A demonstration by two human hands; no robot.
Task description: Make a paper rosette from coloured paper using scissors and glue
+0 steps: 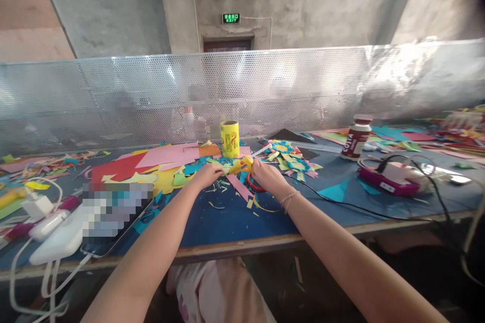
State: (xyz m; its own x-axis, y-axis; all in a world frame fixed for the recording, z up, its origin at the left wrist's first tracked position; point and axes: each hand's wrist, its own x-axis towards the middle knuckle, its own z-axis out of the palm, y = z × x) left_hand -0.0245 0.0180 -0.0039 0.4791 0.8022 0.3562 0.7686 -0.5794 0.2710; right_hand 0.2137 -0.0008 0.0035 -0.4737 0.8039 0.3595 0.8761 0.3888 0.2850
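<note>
My right hand is wrapped round a yellow hot glue gun, whose tip points left. A white glue stick juts from its back end. Facing it, my left hand is closed in a pinch at a small piece of pale green paper, close to the gun's tip. Just behind both hands stands a yellow cardboard tube. Paper rosettes in blue, yellow and pink lie beyond my right hand.
Red paper and pink sheets lie left, near a phone and white power bank. At right are a Costa bottle, purple power strip and black cable. A perforated metal screen stands behind.
</note>
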